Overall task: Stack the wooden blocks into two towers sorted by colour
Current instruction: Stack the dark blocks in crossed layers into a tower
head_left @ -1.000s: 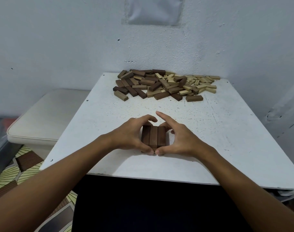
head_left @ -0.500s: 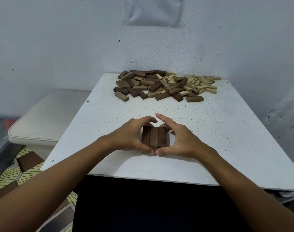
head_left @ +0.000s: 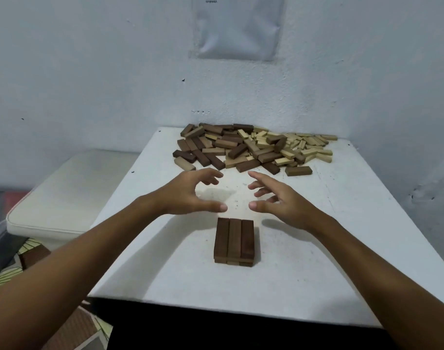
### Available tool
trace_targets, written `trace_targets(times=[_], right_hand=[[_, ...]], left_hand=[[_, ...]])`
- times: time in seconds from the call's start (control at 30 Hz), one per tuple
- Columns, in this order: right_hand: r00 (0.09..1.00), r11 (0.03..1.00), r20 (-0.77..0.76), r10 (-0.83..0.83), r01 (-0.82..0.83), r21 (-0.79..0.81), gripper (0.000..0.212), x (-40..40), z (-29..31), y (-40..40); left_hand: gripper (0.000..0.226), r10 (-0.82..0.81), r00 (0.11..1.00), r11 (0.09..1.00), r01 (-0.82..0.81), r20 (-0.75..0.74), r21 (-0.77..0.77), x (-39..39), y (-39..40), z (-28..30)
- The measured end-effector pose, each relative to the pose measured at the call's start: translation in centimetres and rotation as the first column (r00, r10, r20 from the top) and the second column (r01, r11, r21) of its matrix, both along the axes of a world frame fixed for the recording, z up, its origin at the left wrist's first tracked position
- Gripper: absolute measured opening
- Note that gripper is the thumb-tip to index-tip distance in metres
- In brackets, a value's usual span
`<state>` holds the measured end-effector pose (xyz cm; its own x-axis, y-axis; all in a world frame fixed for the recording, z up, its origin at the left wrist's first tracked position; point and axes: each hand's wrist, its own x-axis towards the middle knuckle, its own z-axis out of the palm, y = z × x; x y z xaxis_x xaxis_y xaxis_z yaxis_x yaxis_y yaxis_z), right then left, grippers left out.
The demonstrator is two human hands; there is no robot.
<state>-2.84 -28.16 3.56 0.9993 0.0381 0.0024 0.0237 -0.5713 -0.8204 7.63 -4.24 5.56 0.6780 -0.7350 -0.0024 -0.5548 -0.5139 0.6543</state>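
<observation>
Three dark brown blocks (head_left: 234,238) lie side by side near the front of the white table (head_left: 329,248), resting on a lower layer whose ends show beneath them. Beyond them, my left hand (head_left: 190,193) and my right hand (head_left: 279,198) hover above the table, both empty with fingers spread. Between them and the wall lies a mixed pile of blocks (head_left: 253,147), dark ones mostly to the left and light ones mostly to the right.
The table stands in a corner against white walls, with a paper sheet (head_left: 237,26) on the back wall. A cream cushioned seat (head_left: 64,195) sits lower on the left. Patterned floor shows at the bottom left.
Both hands have let go of the dark block stack and moved forward toward the pile, fingers spreading. The stack stays in place; the camera has tilted.
</observation>
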Motion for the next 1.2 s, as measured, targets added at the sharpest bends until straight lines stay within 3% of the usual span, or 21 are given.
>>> trace_targets(times=[0.17, 0.3, 0.37, 0.43, 0.53, 0.6, 0.73, 0.87, 1.0, 1.1, 1.2], right_hand=[[0.997, 0.995, 0.052, -0.060, 0.064, -0.078, 0.056, 6.0, -0.6, -1.0], [0.984, 0.940, 0.163, -0.073, 0.122, -0.318, 0.042, 9.4, -1.4, -1.0], [0.974, 0.868, 0.208, -0.092, 0.181, -0.462, 0.042, 9.9, -1.6, -0.6], [0.965, 0.783, 0.239, -0.105, 0.229, -0.578, 0.042, 10.1, -2.1, -0.2], [0.965, 0.688, 0.236, -0.118, 0.251, -0.681, 0.048, 10.1, -3.2, 0.5], [0.963, 0.684, 0.246, -0.110, 0.253, -0.684, 0.047, 9.8, -3.7, 0.6], [0.946, 0.776, 0.317, -0.068, 0.250, -0.579, 0.036, 9.1, -3.5, 0.5], [0.946, 0.840, 0.325, 0.011, 0.168, -0.516, 0.034, 8.0, -3.3, 0.4], [0.947, 0.866, 0.310, 0.080, 0.088, -0.493, 0.036, 6.9, -3.3, 0.3], [0.946, 0.892, 0.304, 0.114, 0.037, -0.450, 0.034, 6.3, -3.3, 0.4], [0.942, 0.918, 0.301, 0.151, -0.021, -0.396, 0.032, 5.9, -3.2, 0.5]], left_hand=[[0.068, 0.143, 0.969, 0.987, -0.155, 0.200, 0.047, 5.1, -1.8, -1.5], [0.043, 0.160, 0.921, 0.980, -0.191, 0.354, 0.055, 6.8, -3.9, -2.5], [0.053, 0.130, 0.898, 0.971, -0.200, 0.420, 0.127, 7.5, -5.0, -3.4], [0.078, 0.119, 0.892, 0.940, -0.243, 0.436, 0.240, 8.1, -5.7, -4.4], [0.080, 0.111, 0.889, 0.926, -0.255, 0.444, 0.279, 8.1, -6.2, -5.6], [0.079, 0.104, 0.895, 0.931, -0.240, 0.433, 0.273, 7.5, -6.2, -5.8], [0.083, 0.089, 0.902, 0.952, -0.202, 0.422, 0.232, 6.3, -5.8, -5.3], [0.063, 0.022, 0.922, 0.965, -0.121, 0.386, 0.233, 4.6, -5.1, -4.7], [0.066, -0.055, 0.911, 0.989, -0.008, 0.408, 0.150, 3.5, -3.7, -4.5], [0.051, -0.070, 0.851, 0.996, 0.033, 0.520, 0.080, 2.9, -3.0, -5.0], [0.031, -0.049, 0.841, 0.999, 0.036, 0.539, 0.034, 2.8, -2.5, -5.3]])
